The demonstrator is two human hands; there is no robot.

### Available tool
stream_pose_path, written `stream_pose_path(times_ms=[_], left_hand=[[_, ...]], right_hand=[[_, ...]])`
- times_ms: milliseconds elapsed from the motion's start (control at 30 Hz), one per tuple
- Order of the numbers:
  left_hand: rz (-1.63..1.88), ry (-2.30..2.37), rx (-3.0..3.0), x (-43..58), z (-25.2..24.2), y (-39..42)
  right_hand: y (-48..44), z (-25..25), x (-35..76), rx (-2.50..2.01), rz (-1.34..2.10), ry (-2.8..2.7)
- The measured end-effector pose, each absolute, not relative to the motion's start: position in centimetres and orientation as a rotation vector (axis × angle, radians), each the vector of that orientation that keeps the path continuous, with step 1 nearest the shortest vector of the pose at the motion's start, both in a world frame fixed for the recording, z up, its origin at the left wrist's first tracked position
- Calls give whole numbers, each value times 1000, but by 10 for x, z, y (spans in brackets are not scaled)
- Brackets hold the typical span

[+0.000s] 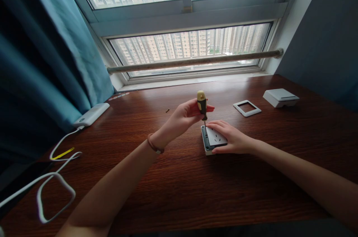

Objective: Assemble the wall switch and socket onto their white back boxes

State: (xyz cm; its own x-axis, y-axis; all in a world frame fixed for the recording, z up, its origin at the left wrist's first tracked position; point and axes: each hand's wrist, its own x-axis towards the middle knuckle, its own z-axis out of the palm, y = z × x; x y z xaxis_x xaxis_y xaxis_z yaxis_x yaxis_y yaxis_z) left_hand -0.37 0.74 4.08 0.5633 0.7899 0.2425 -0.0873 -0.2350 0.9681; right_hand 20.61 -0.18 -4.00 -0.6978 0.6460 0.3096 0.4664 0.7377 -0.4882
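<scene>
My left hand (188, 113) grips a screwdriver (201, 105) with a yellow and black handle, held upright. Its shaft points down at the left edge of a wall socket (218, 137), where a screw hole lies; whether the tip sits in a screw head is too small to tell. The white socket, with dark slots and a grey mounting frame, rests in a white box on the table. My right hand (233, 138) clasps the socket from the right, fingers over its far edge and thumb along the near side. Beyond it lies a white cover frame (247, 108).
A small screw (167, 110) lies on the brown wooden table (156, 199). Back right stands another white box-like unit (281, 97). On the left are a white power strip (92, 114), its looping cable (74, 192) and a yellow strip (63, 153). Blue curtains (69, 43) hang beside the window.
</scene>
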Motion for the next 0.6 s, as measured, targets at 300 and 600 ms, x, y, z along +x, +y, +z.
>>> stream_pose_path(times_ms=[300,600], left_hand=[[1272,846,1885,-2,16,16],[1187,714,1705,8,19,7]], right_hand=[[-2,-39,205,-848,514,-2482],[-1,-40,206,-809,525,-2453]])
